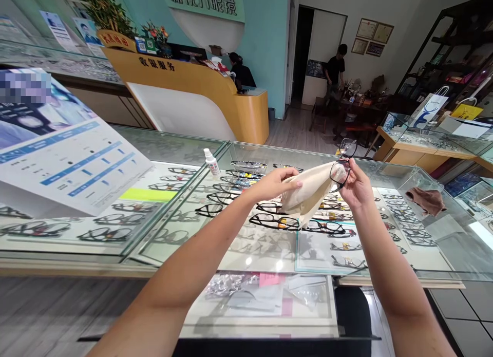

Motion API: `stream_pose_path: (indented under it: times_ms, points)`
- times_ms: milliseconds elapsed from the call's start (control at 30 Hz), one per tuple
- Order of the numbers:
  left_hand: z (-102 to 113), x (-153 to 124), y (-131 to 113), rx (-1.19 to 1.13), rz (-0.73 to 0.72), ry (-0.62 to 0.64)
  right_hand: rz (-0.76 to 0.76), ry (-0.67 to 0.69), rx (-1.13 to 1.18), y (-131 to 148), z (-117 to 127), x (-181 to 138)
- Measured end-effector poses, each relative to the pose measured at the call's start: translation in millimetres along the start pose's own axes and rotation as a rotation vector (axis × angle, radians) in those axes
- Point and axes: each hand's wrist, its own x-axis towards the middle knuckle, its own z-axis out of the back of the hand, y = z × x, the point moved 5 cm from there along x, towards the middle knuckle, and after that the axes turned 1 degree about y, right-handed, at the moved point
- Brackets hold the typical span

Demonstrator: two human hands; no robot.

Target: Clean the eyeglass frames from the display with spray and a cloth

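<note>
Above the glass display case (265,254), my left hand (275,183) pinches one end of a cream cleaning cloth (308,190). The cloth stretches to the right and hangs down in a fold. My right hand (356,185) grips a pair of dark-framed eyeglasses (339,174), held up on edge with one lens higher than the other. The cloth's right end meets the lower lens; whether it is wrapped round it I cannot tell. Several more eyeglass frames (275,222) lie in rows below my hands. A small white spray bottle (211,162) stands upright on the glass to the left.
A large printed card stand (96,167) rises at the left on the counter. A crumpled brown cloth (426,200) lies at the right. Below the counter top is an open drawer (265,323) with plastic packets. One person sits behind the wooden desk (252,115); another stands at the back.
</note>
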Motion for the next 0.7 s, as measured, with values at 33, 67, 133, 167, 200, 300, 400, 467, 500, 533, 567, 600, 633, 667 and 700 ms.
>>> stream_pose_path:
  times_ms: [33,67,133,167,200,300,400,467,500,533,567,600,633,667,700]
  points:
    - [2.7,0.0,1.6,-0.021,0.018,0.010,0.000,0.001,0.006,1.8,0.5,0.3]
    - [5.7,0.1,3.5,-0.045,0.036,0.020,0.001,0.002,0.012,3.7,0.9,0.5]
    - [13.6,0.6,7.1,-0.080,0.049,0.011,0.007,0.001,0.023,7.1,2.0,1.1]
    - [18.0,1.0,8.6,-0.086,0.045,-0.008,0.009,-0.002,0.026,8.4,2.6,1.4]
    - [22.3,1.4,10.0,-0.092,0.041,-0.030,0.009,-0.005,0.027,9.3,3.3,1.8]
    - [31.0,1.8,14.3,-0.137,0.058,-0.084,0.009,-0.002,0.019,10.3,5.3,3.6]
    - [34.4,0.6,18.4,-0.169,0.131,-0.116,0.022,0.014,0.016,10.9,6.8,5.3]
    - [34.7,-0.6,20.2,-0.194,0.187,-0.118,0.025,0.024,0.012,11.0,7.3,6.1]
    - [34.4,-1.0,20.8,-0.215,0.210,-0.115,0.024,0.027,0.010,10.9,7.4,6.3]
    - [34.0,-1.3,21.3,-0.241,0.231,-0.111,0.022,0.026,0.010,10.8,7.6,6.5]
    - [33.5,-1.5,21.6,-0.266,0.247,-0.107,0.021,0.025,0.010,10.7,7.7,6.7]
    - [33.2,-1.5,21.7,-0.286,0.259,-0.106,0.022,0.025,0.010,10.8,7.7,6.8]
    - [33.0,-1.5,21.6,-0.296,0.266,-0.108,0.024,0.027,0.008,10.9,7.6,6.9]
    - [32.7,-1.4,21.3,-0.296,0.271,-0.109,0.027,0.031,0.004,11.1,7.2,6.9]
    - [32.4,-1.2,20.7,-0.293,0.274,-0.110,0.029,0.037,-0.003,11.2,6.6,6.9]
